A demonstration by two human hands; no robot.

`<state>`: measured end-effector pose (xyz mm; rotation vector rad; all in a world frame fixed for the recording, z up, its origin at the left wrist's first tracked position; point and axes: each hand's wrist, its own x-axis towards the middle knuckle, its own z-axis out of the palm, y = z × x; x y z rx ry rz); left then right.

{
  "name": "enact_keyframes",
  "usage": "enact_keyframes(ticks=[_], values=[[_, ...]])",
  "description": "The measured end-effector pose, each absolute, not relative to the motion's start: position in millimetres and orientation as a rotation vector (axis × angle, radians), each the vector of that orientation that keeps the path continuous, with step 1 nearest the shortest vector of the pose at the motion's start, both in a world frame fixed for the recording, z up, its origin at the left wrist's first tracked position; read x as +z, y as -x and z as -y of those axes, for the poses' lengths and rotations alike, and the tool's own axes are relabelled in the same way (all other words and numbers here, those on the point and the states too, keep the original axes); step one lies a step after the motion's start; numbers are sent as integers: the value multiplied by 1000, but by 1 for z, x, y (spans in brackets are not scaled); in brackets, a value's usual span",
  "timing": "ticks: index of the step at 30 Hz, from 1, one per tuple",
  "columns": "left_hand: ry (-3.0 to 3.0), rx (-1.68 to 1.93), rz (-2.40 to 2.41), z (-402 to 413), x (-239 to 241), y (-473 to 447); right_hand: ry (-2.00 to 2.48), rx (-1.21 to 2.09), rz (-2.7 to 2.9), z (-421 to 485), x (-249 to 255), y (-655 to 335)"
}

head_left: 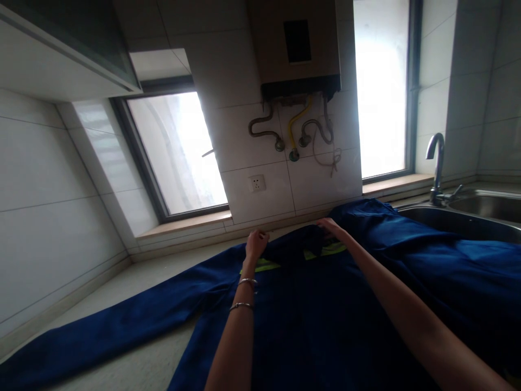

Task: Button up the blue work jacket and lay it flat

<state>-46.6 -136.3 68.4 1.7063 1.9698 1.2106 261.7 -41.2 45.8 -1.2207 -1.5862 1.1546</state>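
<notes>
A dark blue work jacket [301, 309] with yellow-green strips lies spread over the counter, one sleeve [109, 331] stretched out to the left. At its far edge, around the collar, my left hand [256, 244] is closed with the fingers curled on the cloth. My right hand [330, 228] reaches the same edge further right, its fingers bent around the fabric by the collar. Folds of cloth partly hide the fingertips of both hands. Two thin bracelets circle my left wrist. More blue cloth [407, 239] is bunched on the right, beside the sink.
A steel double-bowl sink [488, 203] with a faucet [437, 168] stands at the right. The pale counter [163, 274] meets a tiled wall with a socket [256, 183]. A water heater [297, 43] with hoses hangs above, between two windows. A cabinet [69, 49] juts out upper left.
</notes>
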Motion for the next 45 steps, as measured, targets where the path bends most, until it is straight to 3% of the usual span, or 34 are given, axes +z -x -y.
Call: enact_keyframes(ticks=[5,13,31,45], values=[[-2056,941,-1883,131,69,27,1194,744,1748,35,59,-262],[-2108,691,-2096,141,58,33,1243,411,1863,44,45,-242],[-2144,926,-2307,151,84,30,1166,309,2129,48,63,-265],[-2044,944,-2192,147,69,39,1044,527,2011,39,65,-269]])
